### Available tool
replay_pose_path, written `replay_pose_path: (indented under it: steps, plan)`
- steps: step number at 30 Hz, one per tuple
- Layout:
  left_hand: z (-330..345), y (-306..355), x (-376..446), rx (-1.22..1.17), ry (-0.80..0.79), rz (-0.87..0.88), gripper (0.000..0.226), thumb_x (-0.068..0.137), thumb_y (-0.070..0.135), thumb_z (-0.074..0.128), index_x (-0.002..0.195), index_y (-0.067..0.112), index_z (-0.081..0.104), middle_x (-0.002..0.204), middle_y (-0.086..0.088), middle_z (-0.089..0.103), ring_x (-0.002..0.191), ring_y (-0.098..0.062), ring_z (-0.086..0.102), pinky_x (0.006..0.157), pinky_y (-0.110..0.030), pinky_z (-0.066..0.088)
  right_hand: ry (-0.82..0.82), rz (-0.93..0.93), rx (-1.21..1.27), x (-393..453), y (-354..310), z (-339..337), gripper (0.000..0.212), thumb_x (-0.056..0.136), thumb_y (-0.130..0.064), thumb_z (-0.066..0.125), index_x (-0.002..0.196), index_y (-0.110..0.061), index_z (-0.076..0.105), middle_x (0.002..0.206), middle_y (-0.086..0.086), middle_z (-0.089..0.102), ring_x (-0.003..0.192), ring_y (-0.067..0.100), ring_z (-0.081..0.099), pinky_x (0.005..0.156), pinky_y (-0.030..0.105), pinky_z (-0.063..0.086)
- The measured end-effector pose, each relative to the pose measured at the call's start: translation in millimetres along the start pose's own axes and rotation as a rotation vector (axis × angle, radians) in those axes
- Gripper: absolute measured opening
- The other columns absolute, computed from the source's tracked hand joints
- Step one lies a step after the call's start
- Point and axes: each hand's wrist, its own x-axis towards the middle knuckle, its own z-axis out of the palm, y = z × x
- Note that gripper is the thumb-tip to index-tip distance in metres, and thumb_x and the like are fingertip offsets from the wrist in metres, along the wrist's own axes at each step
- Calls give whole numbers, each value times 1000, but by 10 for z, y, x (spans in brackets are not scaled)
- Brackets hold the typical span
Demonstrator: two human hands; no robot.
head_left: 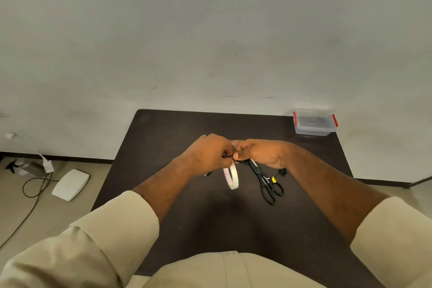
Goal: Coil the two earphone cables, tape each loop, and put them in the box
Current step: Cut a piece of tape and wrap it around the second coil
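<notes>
Above the middle of the dark surface, the left hand is held with fingers closed on a black earphone cable; a roll of tape hangs just below it. The right hand is pinched on the same cable, touching the left. Black scissors lie beneath. A second cable end shows beside the right wrist. The clear box sits at the far right corner.
</notes>
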Motion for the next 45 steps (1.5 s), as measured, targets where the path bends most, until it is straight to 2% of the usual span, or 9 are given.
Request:
replay_pose_path:
  steps: [4, 10, 14, 19, 22, 27, 33, 40, 45]
  plan:
    - [86, 34, 19, 235, 52, 146, 16, 91, 27, 55, 77, 25, 50, 73, 9, 51, 71, -10, 45, 72, -28, 39, 22, 139, 109, 35, 43, -44, 23, 97, -23, 54, 116, -27, 67, 127, -12, 61, 128, 10, 43, 111, 41, 21]
    - [102, -174, 58, 37, 103, -19, 21, 97, 22, 46, 83, 15, 59, 78, 2, 56, 73, -15, 53, 68, -31, 44, 585, -104, 494, 7, 348, 137, 42, 88, -37, 67, 126, -24, 54, 118, -9, 61, 115, 9, 55, 95, 32, 39]
    - [199, -215, 55, -135, 164, -125, 20, 98, 20, 48, 88, 10, 62, 78, 3, 57, 71, -16, 54, 60, -25, 41, 502, -170, 478, 82, 477, 451, 36, 83, -18, 75, 115, -12, 62, 100, 5, 73, 94, 14, 67, 81, 22, 49]
    - [231, -202, 66, -308, 243, -233, 17, 97, 19, 51, 96, 14, 67, 70, 8, 57, 64, -13, 55, 55, -26, 49, 502, -231, 434, 186, 454, 578, 12, 90, -24, 67, 94, -15, 72, 84, 2, 75, 85, 6, 69, 75, 9, 46]
    - [284, -193, 75, -349, 245, -271, 17, 98, 19, 50, 95, 14, 66, 72, 2, 60, 61, -13, 55, 57, -34, 54, 570, -263, 482, 229, 429, 672, 10, 90, -20, 67, 83, -22, 74, 81, 3, 73, 77, 6, 66, 75, 16, 50]
    - [335, -247, 89, -380, 249, -327, 17, 97, 14, 49, 93, 12, 66, 71, 2, 56, 56, -9, 47, 50, -21, 41, 718, -185, 290, 261, 534, 673, 22, 96, -12, 55, 81, -16, 71, 85, 7, 70, 76, 19, 61, 76, 36, 49]
    - [467, -229, 111, -555, 196, -404, 19, 96, 11, 53, 82, 14, 64, 56, 7, 47, 47, -6, 39, 40, -13, 32, 774, -209, -299, 201, 766, 607, 17, 97, -25, 52, 91, -17, 66, 71, -9, 61, 61, 8, 51, 66, 33, 44]
    - [634, -207, 179, -722, 125, -569, 24, 96, 14, 54, 78, 14, 69, 62, -2, 58, 57, -13, 48, 60, -29, 42, 761, -198, -85, 243, 1058, 525, 26, 95, -36, 55, 80, -17, 65, 72, -4, 59, 66, 6, 52, 60, 23, 38]
    - [707, -199, 238, -738, 140, -607, 22, 94, 16, 59, 78, 17, 74, 64, -1, 64, 57, -10, 51, 54, -21, 42, 842, 273, -295, 273, 1623, 331, 24, 93, -40, 54, 86, -19, 63, 96, 3, 59, 92, 24, 57, 76, 35, 47]
